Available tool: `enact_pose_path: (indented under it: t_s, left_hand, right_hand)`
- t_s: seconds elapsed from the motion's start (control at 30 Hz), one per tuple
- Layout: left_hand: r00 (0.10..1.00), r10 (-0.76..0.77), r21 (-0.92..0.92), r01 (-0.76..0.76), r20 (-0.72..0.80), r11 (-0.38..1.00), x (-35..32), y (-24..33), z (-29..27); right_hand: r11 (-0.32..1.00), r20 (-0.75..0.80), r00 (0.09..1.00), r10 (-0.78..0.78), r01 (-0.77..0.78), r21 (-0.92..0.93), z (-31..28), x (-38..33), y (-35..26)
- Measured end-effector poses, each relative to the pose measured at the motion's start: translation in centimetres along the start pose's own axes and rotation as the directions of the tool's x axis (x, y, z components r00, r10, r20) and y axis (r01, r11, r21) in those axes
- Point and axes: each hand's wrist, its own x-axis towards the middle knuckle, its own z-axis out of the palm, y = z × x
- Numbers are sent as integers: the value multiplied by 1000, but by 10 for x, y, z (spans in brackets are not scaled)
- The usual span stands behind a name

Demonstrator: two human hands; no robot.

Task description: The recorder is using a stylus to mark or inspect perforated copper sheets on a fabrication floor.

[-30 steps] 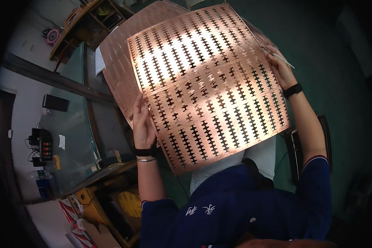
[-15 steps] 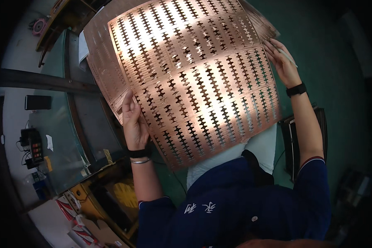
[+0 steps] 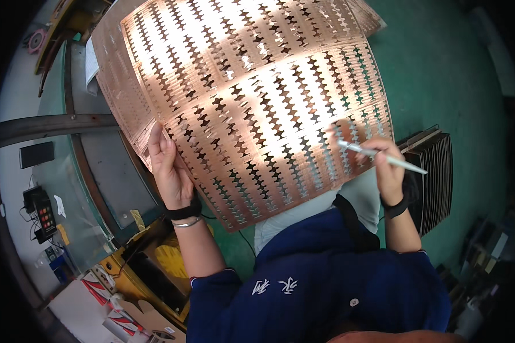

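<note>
A large copper-coloured sheet [image 3: 223, 97], cut through with rows of jagged openings, tilts in front of me under bright glare. My left hand [image 3: 171, 166] grips its left edge, fingers partly hidden behind it. Over the lower right part of the sheet, my right hand [image 3: 388, 171] holds a slim pale pen-like tool [image 3: 403, 164] between its fingers. The tool's tip is close to the sheet; I cannot tell whether it touches. Beneath the held sheet, more copper-coloured sheets [image 3: 117, 86] show at the upper left.
A rack of dark upright panels [image 3: 432, 177] stands on the green floor [image 3: 440, 97] to the right. On the left are a glass-topped bench [image 3: 77, 200], a black control box [image 3: 40, 214] and a yellow machine frame [image 3: 117, 266]. Red and white cartons [image 3: 100, 291] sit at the lower left.
My right hand has left the sheet's right edge and come down and inward over its lower right part, tool in front. The sheet has shifted slightly left in view.
</note>
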Motion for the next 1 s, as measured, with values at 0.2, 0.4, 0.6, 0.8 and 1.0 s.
enact_pose_path:
  t_s: [0.2, 0.4, 0.6, 0.8, 1.0]
  left_hand:
    - [1000, 27, 41, -27, -5, 999, 1, 0, 2]
    - [999, 33, 43, -32, -7, 999, 1, -1, 1]
    - [1000, 22, 49, -21, -15, 999, 0, -1, 1]
    - [999, 34, 72, -34, -2, 997, 1, -2, -2]
    - [999, 35, 51, -35, 0, 998, 1, -2, -2]
  right_hand:
    - [994, 68, 998, 7, 0, -105, 37, -23, 14]
    - [972, 18, 993, -119, 120, -202, 42, -22, 21]
    - [878, 197, 945, -261, 317, -359, 35, -12, 9]
    - [887, 173, 966, -193, 247, -391, 41, -16, 9]
    - [856, 207, 952, -224, 294, -426, 41, -14, 9]
